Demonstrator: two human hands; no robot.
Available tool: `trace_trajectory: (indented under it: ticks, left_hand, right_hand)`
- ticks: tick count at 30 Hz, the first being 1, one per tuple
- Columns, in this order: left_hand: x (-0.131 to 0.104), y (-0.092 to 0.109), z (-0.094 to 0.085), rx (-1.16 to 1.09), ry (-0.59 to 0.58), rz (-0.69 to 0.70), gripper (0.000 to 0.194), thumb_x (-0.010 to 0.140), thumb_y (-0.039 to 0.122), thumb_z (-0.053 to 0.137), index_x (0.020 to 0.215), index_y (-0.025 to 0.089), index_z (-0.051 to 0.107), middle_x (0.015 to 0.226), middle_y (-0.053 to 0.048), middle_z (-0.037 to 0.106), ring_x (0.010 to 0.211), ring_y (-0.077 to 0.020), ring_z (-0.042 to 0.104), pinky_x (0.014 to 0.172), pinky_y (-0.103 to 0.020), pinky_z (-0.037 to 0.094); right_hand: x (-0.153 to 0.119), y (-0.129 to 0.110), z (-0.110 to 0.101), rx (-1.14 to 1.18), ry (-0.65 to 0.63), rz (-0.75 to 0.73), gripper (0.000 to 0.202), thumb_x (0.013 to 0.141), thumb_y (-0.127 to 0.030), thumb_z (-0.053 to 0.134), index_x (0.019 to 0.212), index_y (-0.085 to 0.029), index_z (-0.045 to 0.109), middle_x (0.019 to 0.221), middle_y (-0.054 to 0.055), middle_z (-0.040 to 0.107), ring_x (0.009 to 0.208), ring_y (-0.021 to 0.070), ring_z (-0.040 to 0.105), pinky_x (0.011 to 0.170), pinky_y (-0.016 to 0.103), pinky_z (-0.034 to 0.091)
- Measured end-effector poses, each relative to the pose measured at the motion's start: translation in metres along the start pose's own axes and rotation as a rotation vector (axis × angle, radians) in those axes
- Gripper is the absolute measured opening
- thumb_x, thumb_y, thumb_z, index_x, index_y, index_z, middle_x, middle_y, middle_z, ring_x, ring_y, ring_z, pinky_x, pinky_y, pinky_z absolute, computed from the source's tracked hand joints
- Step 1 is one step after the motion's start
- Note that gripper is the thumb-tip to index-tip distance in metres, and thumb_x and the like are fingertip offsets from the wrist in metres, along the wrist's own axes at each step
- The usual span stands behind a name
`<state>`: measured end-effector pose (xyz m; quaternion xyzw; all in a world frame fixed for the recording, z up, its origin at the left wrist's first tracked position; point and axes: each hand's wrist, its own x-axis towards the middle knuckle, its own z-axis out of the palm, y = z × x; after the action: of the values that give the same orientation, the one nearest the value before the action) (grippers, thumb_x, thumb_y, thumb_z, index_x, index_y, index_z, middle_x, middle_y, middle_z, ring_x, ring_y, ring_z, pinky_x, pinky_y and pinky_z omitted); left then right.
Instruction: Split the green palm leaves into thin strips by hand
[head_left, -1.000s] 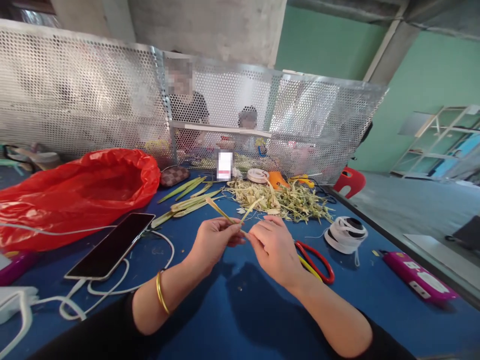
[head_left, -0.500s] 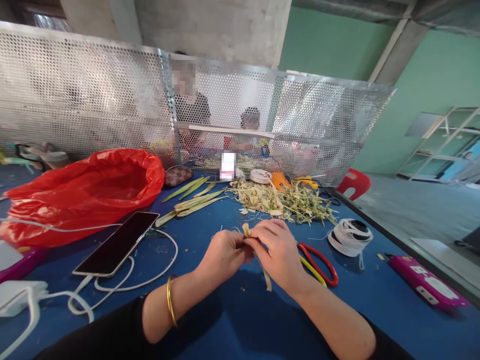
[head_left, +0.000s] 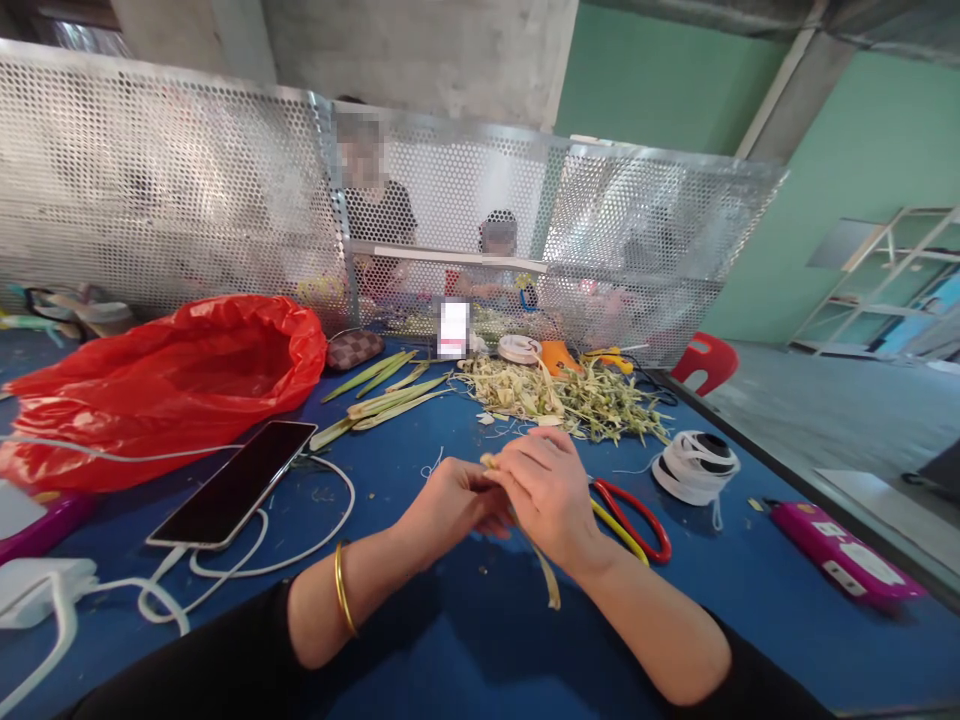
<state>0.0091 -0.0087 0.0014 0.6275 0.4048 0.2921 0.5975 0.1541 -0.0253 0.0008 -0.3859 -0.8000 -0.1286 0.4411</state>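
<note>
Both hands meet above the middle of the blue table. My left hand [head_left: 454,505] pinches a pale dried leaf strip [head_left: 549,580] near its upper end. My right hand [head_left: 546,490] is closed on the same strip, close against the left fingertips. The strip's tail hangs down under the right palm, and its tip pokes out above the fingers. Beyond the hands lie long green-yellow leaves [head_left: 394,402] and a heap of pale and green plant scraps [head_left: 570,395]. Red-and-yellow-handled scissors [head_left: 645,525] rest just right of my right hand, their blades hidden.
At left are a red plastic bag [head_left: 172,390], a phone [head_left: 234,485] and white cables [head_left: 352,500]. To the right sit a white ribbon roll [head_left: 694,467] and a purple packet [head_left: 844,555]. A perforated metal screen [head_left: 450,190] stands behind, with two people beyond it.
The strip's tail has swung slightly right and lower, and less of its upper tip shows above the fingers. My right fingers have shifted over the tip. The view has moved slightly.
</note>
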Motion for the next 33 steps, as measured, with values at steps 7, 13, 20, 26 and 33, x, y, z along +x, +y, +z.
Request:
trace_trajectory:
  ticks: [7, 13, 20, 26, 33]
  left_hand:
    - [-0.001, 0.014, -0.014, -0.347, 0.075, -0.099, 0.037, 0.079, 0.043, 0.057, 0.097, 0.012, 0.066, 0.084, -0.013, 0.073, 0.069, -0.0196, 0.069, 0.066, -0.027, 0.051]
    - [-0.001, 0.016, -0.017, -0.402, 0.155, -0.079, 0.027, 0.077, 0.032, 0.063, 0.095, 0.012, 0.066, 0.087, -0.012, 0.073, 0.066, -0.0158, 0.068, 0.063, -0.023, 0.050]
    - [0.001, 0.012, -0.015, -0.435, 0.195, -0.114, 0.021, 0.077, 0.026, 0.062, 0.092, 0.012, 0.066, 0.077, -0.009, 0.073, 0.062, -0.0140, 0.067, 0.059, -0.021, 0.049]
    - [-0.001, 0.013, -0.015, -0.433, 0.168, -0.121, 0.028, 0.077, 0.032, 0.058, 0.095, 0.012, 0.067, 0.085, -0.013, 0.073, 0.070, -0.0189, 0.069, 0.063, -0.024, 0.050]
    - [-0.002, 0.011, -0.004, -0.293, 0.057, -0.149, 0.028, 0.077, 0.034, 0.061, 0.092, 0.011, 0.067, 0.082, -0.012, 0.073, 0.064, -0.0167, 0.068, 0.060, -0.023, 0.049]
  right_hand:
    - [0.012, 0.018, -0.027, -0.046, 0.123, 0.330, 0.024, 0.089, -0.033, 0.049, 0.075, -0.020, 0.063, 0.076, 0.003, 0.064, 0.076, 0.0171, 0.058, 0.077, 0.031, 0.040]
    - [0.010, 0.015, -0.019, 0.070, -0.425, 0.412, 0.032, 0.084, -0.036, 0.056, 0.058, -0.019, 0.055, 0.059, -0.002, 0.054, 0.054, 0.0108, 0.048, 0.052, 0.023, 0.031]
    - [0.010, 0.014, -0.017, 0.068, -0.469, 0.211, 0.032, 0.088, -0.023, 0.052, 0.056, -0.018, 0.052, 0.057, -0.004, 0.052, 0.057, 0.0092, 0.047, 0.070, 0.026, 0.034]
    - [0.011, 0.019, -0.019, 0.324, -0.370, 0.561, 0.036, 0.088, -0.043, 0.047, 0.065, -0.018, 0.060, 0.064, 0.000, 0.058, 0.060, 0.0129, 0.052, 0.056, 0.024, 0.037]
    - [0.009, 0.019, -0.007, 0.617, -0.188, 0.837, 0.022, 0.079, -0.031, 0.059, 0.062, -0.016, 0.059, 0.057, -0.002, 0.056, 0.058, 0.0131, 0.052, 0.059, 0.025, 0.041]
